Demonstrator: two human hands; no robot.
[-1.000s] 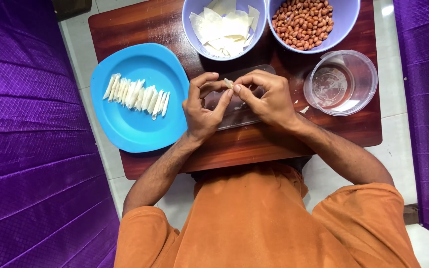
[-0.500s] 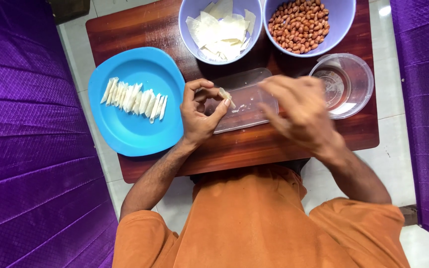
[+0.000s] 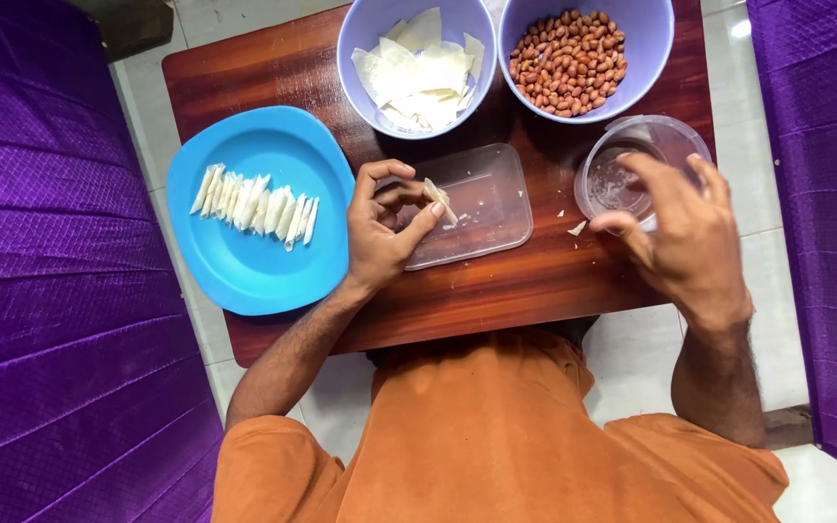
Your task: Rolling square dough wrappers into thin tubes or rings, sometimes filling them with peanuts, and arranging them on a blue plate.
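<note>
Your left hand (image 3: 385, 228) pinches a folded pastry strip (image 3: 440, 200) above the clear tray (image 3: 481, 208); your right hand (image 3: 685, 232), open and empty, hovers at the round clear container (image 3: 603, 184) at 3 o'clock.

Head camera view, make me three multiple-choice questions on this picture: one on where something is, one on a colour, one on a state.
1. Where does the row of folded white pastry rolls lie?
A. on the round blue plastic plate
B. in the clear rectangular tray
C. on the floor

2. What colour is the round bowl of peanuts?
A. red
B. lavender
C. green

3. What is the left hand doing?
A. resting flat
B. pinching a small white pastry roll
C. holding a spoon

Answers: 1 A, the rolls line the plate. 2 B, its rim is pale purple. 3 B, the roll sits between thumb and fingers.
</note>
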